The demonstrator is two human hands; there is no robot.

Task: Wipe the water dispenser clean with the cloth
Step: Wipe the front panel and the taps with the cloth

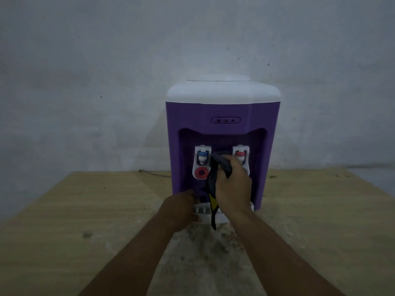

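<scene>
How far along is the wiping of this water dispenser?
Nothing shows as finished. In hand: the right hand holds the cloth between the blue tap and red tap, while the left hand touches the dispenser. Left, likely: the white top and drip tray.

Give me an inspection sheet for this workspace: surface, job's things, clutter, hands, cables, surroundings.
Surface: pale wooden table, stained and dirt-speckled at the front.
Job's things: purple plastic water dispenser with white top stands upright; dark grey cloth with a yellow patch pressed between the blue tap and red tap.
Clutter: nothing seen.
Hands: right hand grips the cloth; left hand rests against the dispenser's lower left by the white drip tray, fingers hidden.
Cables: thin grey cable lies on the table, left of the dispenser.
Surroundings: bare grey wall behind.
</scene>
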